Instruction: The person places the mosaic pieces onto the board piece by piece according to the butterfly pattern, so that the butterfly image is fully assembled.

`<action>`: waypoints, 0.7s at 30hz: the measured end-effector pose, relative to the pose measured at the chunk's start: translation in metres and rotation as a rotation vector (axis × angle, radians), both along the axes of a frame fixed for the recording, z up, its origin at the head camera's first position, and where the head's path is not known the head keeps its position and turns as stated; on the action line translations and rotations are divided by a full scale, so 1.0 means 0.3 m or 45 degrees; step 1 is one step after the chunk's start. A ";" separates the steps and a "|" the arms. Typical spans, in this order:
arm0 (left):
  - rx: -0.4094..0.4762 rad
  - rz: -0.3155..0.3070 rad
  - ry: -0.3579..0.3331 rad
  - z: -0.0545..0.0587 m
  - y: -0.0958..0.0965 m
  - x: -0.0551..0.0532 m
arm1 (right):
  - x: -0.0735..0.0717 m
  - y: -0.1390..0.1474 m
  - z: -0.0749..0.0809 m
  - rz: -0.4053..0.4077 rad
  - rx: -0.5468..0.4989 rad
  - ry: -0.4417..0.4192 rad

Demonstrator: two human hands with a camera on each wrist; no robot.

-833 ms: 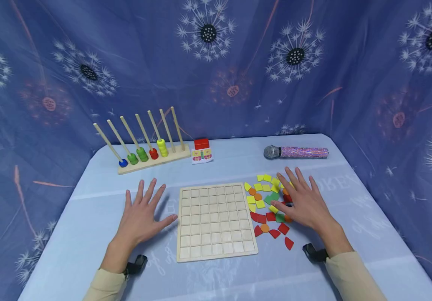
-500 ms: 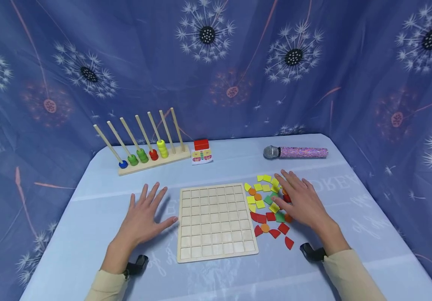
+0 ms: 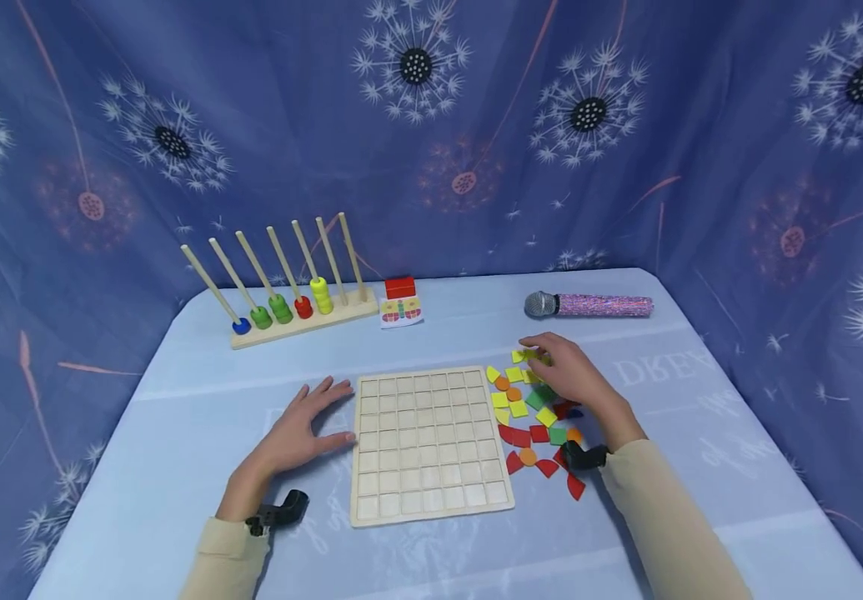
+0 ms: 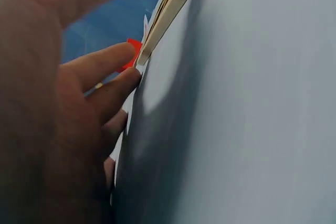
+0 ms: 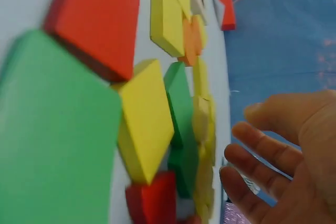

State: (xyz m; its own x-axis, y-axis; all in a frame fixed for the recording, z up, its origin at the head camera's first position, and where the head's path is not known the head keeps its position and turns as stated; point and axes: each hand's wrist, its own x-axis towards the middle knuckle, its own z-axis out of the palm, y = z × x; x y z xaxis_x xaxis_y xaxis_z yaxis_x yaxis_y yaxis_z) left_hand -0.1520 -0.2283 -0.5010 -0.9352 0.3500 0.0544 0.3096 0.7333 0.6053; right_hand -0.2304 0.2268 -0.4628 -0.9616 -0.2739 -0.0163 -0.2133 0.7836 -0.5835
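Observation:
A square wooden grid board [image 3: 431, 446] lies on the table, its cells bare. My left hand [image 3: 292, 437] is at its left side, fingers extended and thumb tip at the edge; I cannot tell whether they touch. In the left wrist view, the fingers [image 4: 107, 69] are loosely spread with nothing between them. My right hand [image 3: 577, 379] hovers over the far part of the coloured tiles, fingers gently bent. The right wrist view shows this hand [image 5: 283, 156] holding nothing. Nearby lie a yellow tile [image 5: 146, 119], a green tile [image 5: 58, 129] and a red tile [image 5: 97, 22].
Behind the board stand a wooden peg stand [image 3: 307, 321] with coloured rings, a red block [image 3: 400, 287] and a picture card [image 3: 401, 312]. A glittery microphone [image 3: 599, 305] lies at the back right. A dandelion-patterned curtain [image 3: 476, 100] encloses the table's far side.
My right hand has moved left and away from me over the yellow tiles, its fingers bending. The left hand has turned slightly toward the board, its fingers closer together.

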 end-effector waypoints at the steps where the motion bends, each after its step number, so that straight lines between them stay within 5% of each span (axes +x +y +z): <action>1: -0.036 -0.030 0.022 -0.003 0.000 -0.001 | -0.015 -0.007 -0.005 0.018 0.014 0.012; 9: -0.156 -0.081 0.095 -0.017 0.012 0.000 | -0.076 -0.049 -0.028 0.049 0.246 0.073; 21: -0.150 -0.078 0.078 0.000 0.009 0.000 | -0.099 -0.071 -0.027 0.061 0.268 -0.027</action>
